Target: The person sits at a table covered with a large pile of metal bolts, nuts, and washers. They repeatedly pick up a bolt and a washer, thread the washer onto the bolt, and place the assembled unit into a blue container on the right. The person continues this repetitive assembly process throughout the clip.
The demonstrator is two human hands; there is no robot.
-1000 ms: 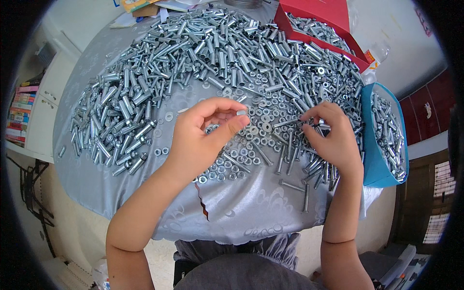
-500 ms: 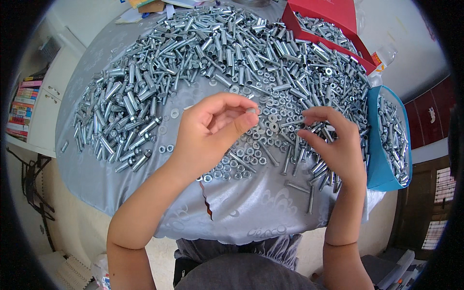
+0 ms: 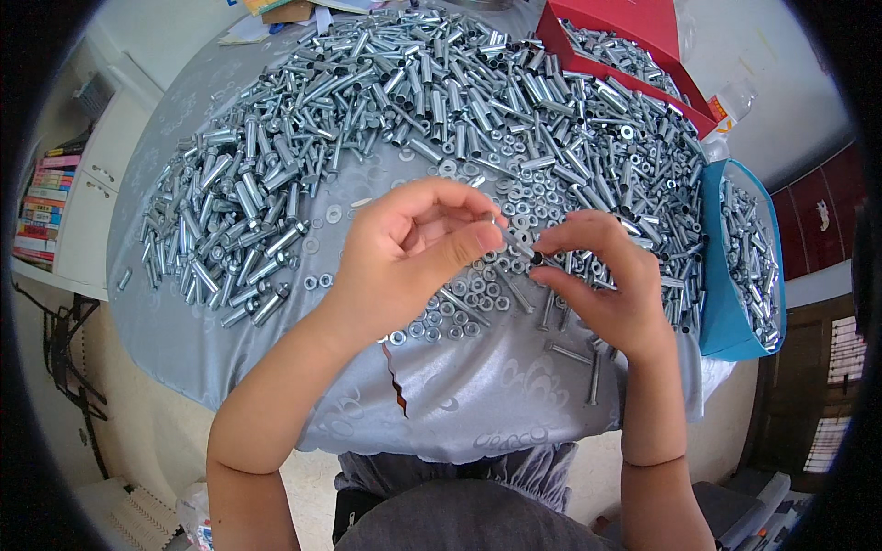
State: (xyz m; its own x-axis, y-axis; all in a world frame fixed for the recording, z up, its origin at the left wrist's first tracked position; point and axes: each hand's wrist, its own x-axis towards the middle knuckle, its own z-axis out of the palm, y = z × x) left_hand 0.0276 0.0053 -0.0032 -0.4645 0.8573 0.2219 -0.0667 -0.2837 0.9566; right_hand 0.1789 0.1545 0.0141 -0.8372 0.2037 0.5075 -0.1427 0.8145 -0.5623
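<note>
My left hand (image 3: 404, 253) is closed in a pinch over the middle of the table. Between its thumb and forefinger is a small flat metal washer (image 3: 496, 220), seen nearly edge-on. From the right, my right hand (image 3: 606, 275) pinches a short metal sleeve (image 3: 519, 244), its far end reaching to the left fingertips. Whether a bolt runs inside the sleeve is hidden by the fingers. Beneath both hands lie loose nuts (image 3: 459, 317) and washers (image 3: 533, 197). Several long bolts (image 3: 593, 378) rest near my right wrist.
A broad heap of metal sleeves and bolts (image 3: 404, 83) covers the back of the table. Assembled anchor bolts (image 3: 243, 197) lie at left. A red box (image 3: 634, 78) and a blue bin (image 3: 735, 326) with metal parts stand at right. The silver tablecloth (image 3: 331, 395) has a tear (image 3: 395, 381).
My right hand has moved left from the heap and now brings a metal sleeve up to the left fingertips. My left hand stays nearly in place, its held piece turned edge-on.
</note>
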